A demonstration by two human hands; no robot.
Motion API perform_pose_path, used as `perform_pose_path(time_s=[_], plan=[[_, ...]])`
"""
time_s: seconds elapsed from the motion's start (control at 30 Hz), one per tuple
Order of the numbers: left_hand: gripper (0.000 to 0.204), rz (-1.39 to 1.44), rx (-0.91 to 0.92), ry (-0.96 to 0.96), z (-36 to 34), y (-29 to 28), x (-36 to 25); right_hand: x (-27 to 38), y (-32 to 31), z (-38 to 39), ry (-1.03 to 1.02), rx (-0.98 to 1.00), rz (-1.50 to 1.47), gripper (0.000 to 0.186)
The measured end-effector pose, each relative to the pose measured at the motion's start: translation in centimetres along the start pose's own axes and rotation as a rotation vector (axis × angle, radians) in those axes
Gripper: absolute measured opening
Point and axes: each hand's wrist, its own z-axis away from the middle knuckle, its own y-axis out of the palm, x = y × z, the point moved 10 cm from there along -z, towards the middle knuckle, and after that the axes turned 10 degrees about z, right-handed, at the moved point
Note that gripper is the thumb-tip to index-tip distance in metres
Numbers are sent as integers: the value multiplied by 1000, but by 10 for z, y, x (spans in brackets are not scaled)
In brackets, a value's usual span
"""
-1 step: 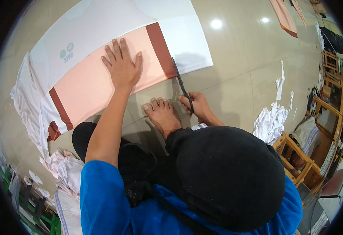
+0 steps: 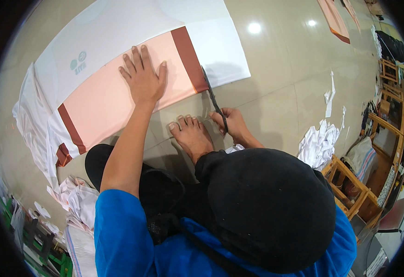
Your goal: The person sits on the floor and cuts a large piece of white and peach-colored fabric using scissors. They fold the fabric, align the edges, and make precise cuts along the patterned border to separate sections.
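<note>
My left hand [image 2: 142,78] lies flat with its fingers spread on a peach cloth piece [image 2: 102,104] that has brown-red bands at both ends. Beneath it a larger white cloth [image 2: 227,51], with a small green and grey print, is spread over the floor. My right hand [image 2: 234,123] grips black scissors [image 2: 216,105] by the handles. Their blades point away from me, lying along the brown-red band [image 2: 189,57] at the peach piece's right end, over the white cloth's near edge. Whether the blades are parted I cannot tell.
My bare foot [image 2: 191,138] rests on the tiled floor [image 2: 276,106] close to the cloth's near edge. White scraps [image 2: 318,143] are heaped at the right, near a wooden frame [image 2: 349,184]. Crumpled cloth [image 2: 79,198] lies at lower left. Another peach piece [image 2: 335,21] is at the far right.
</note>
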Motion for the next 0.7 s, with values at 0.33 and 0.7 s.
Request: perform_pose_path(time_s=[0.33, 0.7], plan=[[86, -25, -14, 18, 0, 0, -1, 19, 2, -11, -33, 14, -53, 39], [89, -13, -7, 8, -7, 3, 1, 29, -1, -23, -56, 10, -64, 39]])
